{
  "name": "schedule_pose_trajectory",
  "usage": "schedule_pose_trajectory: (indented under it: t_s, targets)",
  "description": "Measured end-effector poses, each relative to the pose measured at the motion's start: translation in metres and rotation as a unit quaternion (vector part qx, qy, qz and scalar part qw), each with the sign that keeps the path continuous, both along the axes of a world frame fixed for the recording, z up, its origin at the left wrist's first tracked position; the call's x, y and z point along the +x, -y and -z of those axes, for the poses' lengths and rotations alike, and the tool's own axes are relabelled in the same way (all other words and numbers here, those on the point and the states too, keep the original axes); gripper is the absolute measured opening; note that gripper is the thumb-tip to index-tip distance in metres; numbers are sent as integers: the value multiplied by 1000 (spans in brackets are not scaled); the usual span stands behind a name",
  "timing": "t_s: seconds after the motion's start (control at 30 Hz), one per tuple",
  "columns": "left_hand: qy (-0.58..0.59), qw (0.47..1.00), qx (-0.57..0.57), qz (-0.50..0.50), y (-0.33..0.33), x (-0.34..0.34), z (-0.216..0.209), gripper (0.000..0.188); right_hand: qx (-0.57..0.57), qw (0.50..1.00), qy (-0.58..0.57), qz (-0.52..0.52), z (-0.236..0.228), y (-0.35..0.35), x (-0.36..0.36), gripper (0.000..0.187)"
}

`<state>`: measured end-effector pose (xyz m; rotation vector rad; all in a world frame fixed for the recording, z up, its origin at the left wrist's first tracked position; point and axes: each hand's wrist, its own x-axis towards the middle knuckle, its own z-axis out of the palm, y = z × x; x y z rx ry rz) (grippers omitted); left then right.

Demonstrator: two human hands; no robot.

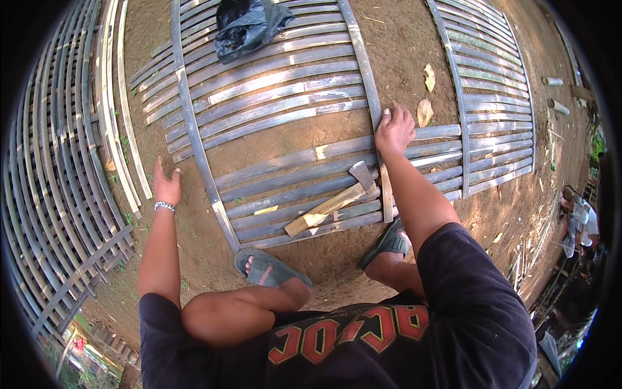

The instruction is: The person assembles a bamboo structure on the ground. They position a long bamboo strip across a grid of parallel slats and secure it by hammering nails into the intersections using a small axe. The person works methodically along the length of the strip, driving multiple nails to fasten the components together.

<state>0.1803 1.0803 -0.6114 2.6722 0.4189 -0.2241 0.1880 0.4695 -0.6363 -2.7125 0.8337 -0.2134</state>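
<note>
My right hand [396, 131] is closed at the right-hand bamboo rail [363, 61] of a slatted bamboo panel on the ground, its fingers bent and bunched together. Out to the left, my left hand [168, 188] is held open with nothing in it, thumb and fingers apart. It is over bare soil, between the panel's left rail [194, 123] and some loose bamboo strips [122, 107]. A hatchet [334, 206] with a pale wooden handle lies across the near slats, its metal head pointing toward the right rail. A wide gap separates the near slats from the far ones.
A black plastic bag [245, 32] rests on the far slats. More slatting [494, 97] continues at the right, and another bamboo panel [55, 149] stands along the left. Dry leaves [424, 113] lie on the soil. My sandalled feet [272, 271] are at the near edge.
</note>
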Motion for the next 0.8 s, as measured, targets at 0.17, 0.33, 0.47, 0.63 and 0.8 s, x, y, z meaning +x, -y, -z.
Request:
schedule_pose_trajectory:
  t_s: [0.17,0.33,0.47,0.63,0.8]
  targets:
    - [-19,999,34,-11,14,0,-15,79,-25,999,27,-30,9,5,-2,38]
    - [-62,993,84,53,41,2,-38,77,6,998,19,-58,4,0,0,36]
    - [-109,973,125,159,104,11,-72,76,22,997,7,-68,2,3,0,38]
    - [-114,964,94,221,164,25,-94,73,41,997,-5,-65,-1,5,3,39]
    - [-86,963,73,245,247,42,-116,70,52,996,-16,-65,-4,8,3,38]
